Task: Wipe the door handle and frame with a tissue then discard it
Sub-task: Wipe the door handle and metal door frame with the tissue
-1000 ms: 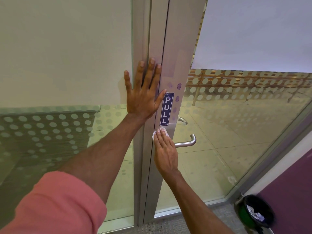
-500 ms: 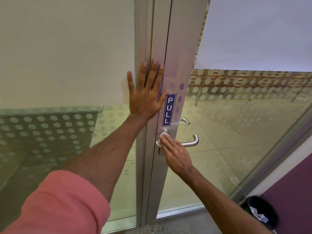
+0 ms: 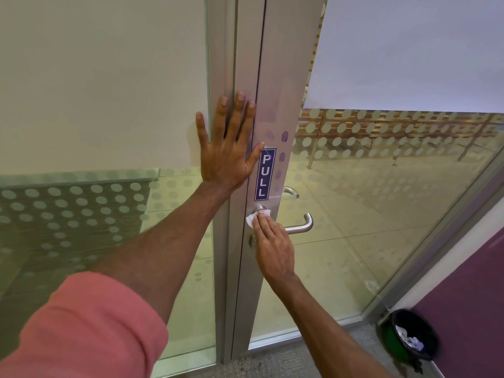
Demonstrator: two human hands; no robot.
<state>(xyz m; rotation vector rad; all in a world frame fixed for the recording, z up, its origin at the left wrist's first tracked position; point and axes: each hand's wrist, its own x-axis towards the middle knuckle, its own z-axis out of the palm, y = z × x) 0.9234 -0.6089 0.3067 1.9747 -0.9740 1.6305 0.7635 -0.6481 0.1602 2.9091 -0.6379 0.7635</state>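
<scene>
I see right hand (image 3: pixel 274 248) fingers (image 3: pixel 263 223) pressing tissue (image 3: pixel 252 218) beneath them onto the handle (image 3: pixel 298 227); left hand (image 3: pixel 227 148) flat, splayed; frame and bin (image 3: pixel 409 335) remain.

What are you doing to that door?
A person is cleaning a glass door. Their right hand presses a small white tissue against the silver metal frame, at the base of the curved steel door handle, just below the blue PULL sticker. Their left hand lies flat, fingers spread, on the frame higher up. A black waste bin with a green liner stands on the floor to the right.
</scene>
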